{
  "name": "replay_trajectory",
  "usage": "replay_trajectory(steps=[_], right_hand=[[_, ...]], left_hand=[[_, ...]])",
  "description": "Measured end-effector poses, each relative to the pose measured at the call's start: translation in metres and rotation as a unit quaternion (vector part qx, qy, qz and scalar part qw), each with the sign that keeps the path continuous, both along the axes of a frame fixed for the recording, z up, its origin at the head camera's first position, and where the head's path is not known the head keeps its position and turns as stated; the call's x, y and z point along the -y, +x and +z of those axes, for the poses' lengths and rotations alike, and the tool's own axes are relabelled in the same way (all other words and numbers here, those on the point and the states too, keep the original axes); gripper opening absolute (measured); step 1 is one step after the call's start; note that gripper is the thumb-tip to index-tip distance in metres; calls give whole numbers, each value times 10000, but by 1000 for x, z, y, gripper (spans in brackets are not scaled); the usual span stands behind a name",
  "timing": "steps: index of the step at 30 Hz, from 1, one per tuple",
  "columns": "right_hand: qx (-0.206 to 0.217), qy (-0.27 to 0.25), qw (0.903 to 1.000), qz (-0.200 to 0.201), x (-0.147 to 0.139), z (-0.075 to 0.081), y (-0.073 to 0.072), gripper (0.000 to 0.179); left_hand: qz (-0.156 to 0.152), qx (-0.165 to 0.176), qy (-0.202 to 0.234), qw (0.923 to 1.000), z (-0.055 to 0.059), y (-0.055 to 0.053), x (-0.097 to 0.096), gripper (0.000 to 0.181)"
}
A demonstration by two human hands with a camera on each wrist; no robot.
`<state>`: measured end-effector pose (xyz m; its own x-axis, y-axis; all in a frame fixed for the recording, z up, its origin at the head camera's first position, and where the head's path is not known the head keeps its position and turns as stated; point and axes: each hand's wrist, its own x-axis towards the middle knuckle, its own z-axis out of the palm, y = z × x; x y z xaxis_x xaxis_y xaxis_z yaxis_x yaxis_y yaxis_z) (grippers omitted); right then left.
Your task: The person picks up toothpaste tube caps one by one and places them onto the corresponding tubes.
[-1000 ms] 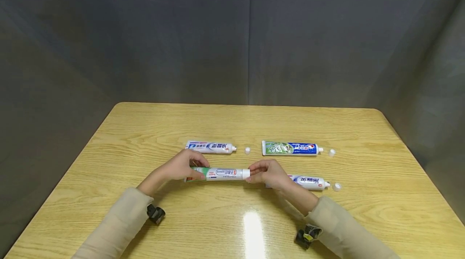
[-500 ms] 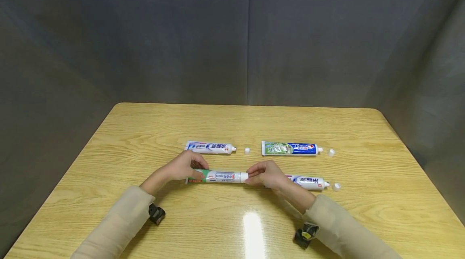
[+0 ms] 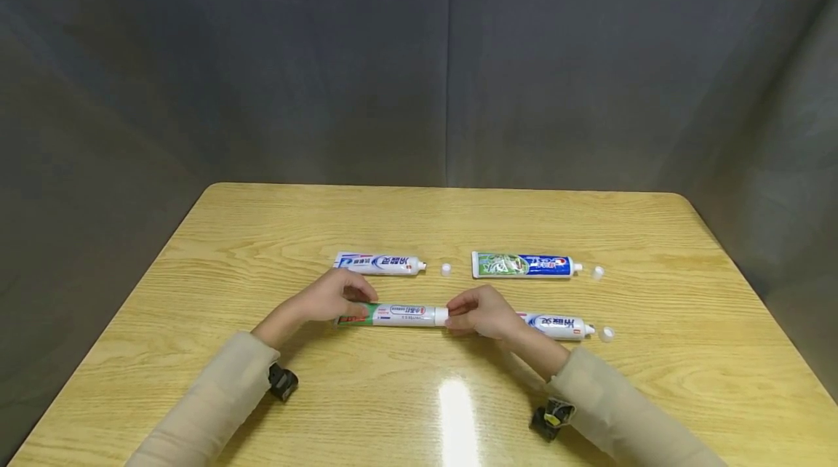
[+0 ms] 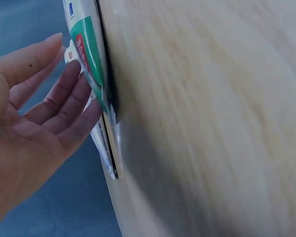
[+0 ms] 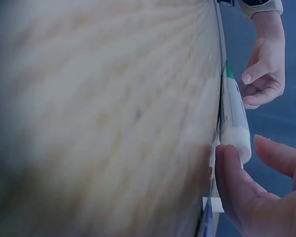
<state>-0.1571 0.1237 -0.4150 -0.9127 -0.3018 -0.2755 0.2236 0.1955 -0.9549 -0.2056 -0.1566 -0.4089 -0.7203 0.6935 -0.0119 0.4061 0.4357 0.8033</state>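
A green-and-white toothpaste tube (image 3: 406,315) with its white cap (image 3: 441,316) on lies across the near middle of the table. My left hand (image 3: 334,297) is around its green tail end; in the left wrist view the thumb (image 4: 44,57) stands apart from the tube while the fingers reach its side. At the cap end is my right hand (image 3: 484,313). Its fingertips (image 5: 229,155) are right at the cap, and a gap shows between the thumb (image 5: 274,153) and the cap. The right hand partly hides a white-and-blue toothpaste tube (image 3: 556,326).
Behind lie an uncapped white-and-blue tube (image 3: 386,265) and an uncapped blue-and-green tube (image 3: 527,265). Loose white caps sit beside the uncapped tubes: a back-left cap (image 3: 446,269), a back-right cap (image 3: 598,273) and a front-right cap (image 3: 607,334). A grey curtain (image 3: 445,67) hangs beyond the table (image 3: 327,409).
The green-and-white tube has shifted slightly, and its label has turned a little toward me and back. Both hands stay at its two ends, almost in place. The other tubes and caps lie as before.
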Motion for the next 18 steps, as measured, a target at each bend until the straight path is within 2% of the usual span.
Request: replay_trajectory(steps=[4, 9, 18], right_hand=[[-231, 188, 9995, 63, -5, 5, 0, 29], [-507, 269, 9983, 120, -9, 11, 0, 29], [-471, 317, 9983, 101, -13, 17, -5, 30]], left_hand=[[208, -46, 147, 9997, 3, 0, 1, 20], [615, -147, 312, 9975, 4, 0, 0, 21], [1036, -403, 353, 9932, 8, -1, 1, 17]])
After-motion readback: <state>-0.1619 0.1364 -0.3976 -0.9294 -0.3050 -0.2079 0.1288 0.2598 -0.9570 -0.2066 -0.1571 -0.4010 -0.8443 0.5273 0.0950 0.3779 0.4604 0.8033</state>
